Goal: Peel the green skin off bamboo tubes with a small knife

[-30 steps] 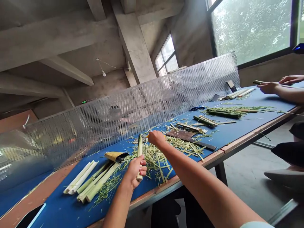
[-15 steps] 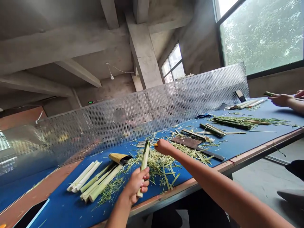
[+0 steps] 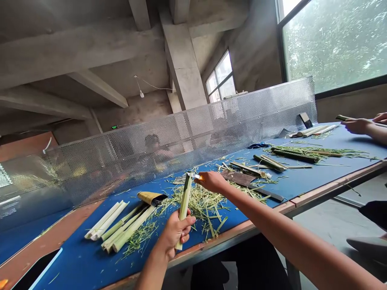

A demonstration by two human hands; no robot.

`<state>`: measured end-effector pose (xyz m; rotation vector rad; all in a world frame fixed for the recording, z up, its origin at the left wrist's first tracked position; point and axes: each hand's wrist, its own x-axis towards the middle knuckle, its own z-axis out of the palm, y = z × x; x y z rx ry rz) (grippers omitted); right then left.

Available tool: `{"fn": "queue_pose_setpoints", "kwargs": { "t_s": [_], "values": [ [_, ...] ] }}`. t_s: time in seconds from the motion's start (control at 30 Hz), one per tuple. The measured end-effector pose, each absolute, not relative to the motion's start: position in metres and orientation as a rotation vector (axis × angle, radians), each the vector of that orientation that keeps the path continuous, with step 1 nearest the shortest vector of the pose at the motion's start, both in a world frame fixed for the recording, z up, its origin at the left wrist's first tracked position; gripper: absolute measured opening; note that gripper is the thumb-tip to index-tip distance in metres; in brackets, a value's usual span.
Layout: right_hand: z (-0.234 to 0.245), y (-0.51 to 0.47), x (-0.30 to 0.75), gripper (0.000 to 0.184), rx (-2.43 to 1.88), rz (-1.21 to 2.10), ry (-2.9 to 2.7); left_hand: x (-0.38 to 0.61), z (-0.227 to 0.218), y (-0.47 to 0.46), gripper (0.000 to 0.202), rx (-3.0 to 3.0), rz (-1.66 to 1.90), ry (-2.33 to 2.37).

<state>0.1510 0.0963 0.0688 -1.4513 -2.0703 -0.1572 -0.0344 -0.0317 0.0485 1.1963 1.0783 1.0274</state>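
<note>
My left hand (image 3: 176, 233) is closed around the lower end of a pale green stalk (image 3: 184, 200), which points up and away over the blue table (image 3: 302, 177). At the stalk's far tip, my right hand (image 3: 211, 181) is closed on a small orange-handled peeler (image 3: 197, 177), its blade touching the tip. Green peelings (image 3: 202, 201) lie heaped on the table under both hands. To the left lies a row of several peeled pale stalks (image 3: 117, 227).
A perforated metal screen (image 3: 181, 137) runs along the table's far side. A dark cleaver (image 3: 244, 181) and unpeeled green stalks (image 3: 290, 155) lie to the right. Another person's hands (image 3: 359, 125) hold a stalk at the far right. A brown husk (image 3: 149, 198) lies near the peeled row.
The stalk in my left hand has tilted up further, and my right hand has brought the peeler to its tip. The view has shifted slightly.
</note>
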Motion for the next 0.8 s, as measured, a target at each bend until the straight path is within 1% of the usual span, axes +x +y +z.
{"fn": "queue_pose_setpoints", "kwargs": {
  "t_s": [0.2, 0.37, 0.5, 0.6, 0.8],
  "values": [
    [0.058, 0.076, 0.127, 0.030, -1.494, -0.211, -2.169, -0.036, 0.046, -0.029, 0.055, 1.103, 1.049, 1.076],
    [0.055, 0.079, 0.126, 0.031, -1.523, -0.169, -2.189, -0.040, 0.040, -0.031, 0.054, 1.071, 1.057, 1.141],
    [0.076, 0.114, 0.141, 0.035, -1.844, -0.002, -1.891, -0.030, 0.039, -0.024, 0.049, 1.069, 1.010, 1.173],
    [0.082, 0.136, 0.145, 0.032, -1.802, -0.032, -1.857, -0.027, 0.043, -0.018, 0.047, 1.089, 1.021, 1.153],
    [0.064, 0.134, 0.156, 0.034, -1.773, -0.029, -1.936, -0.038, 0.042, -0.016, 0.044, 1.121, 1.038, 1.144]
  ]
}}
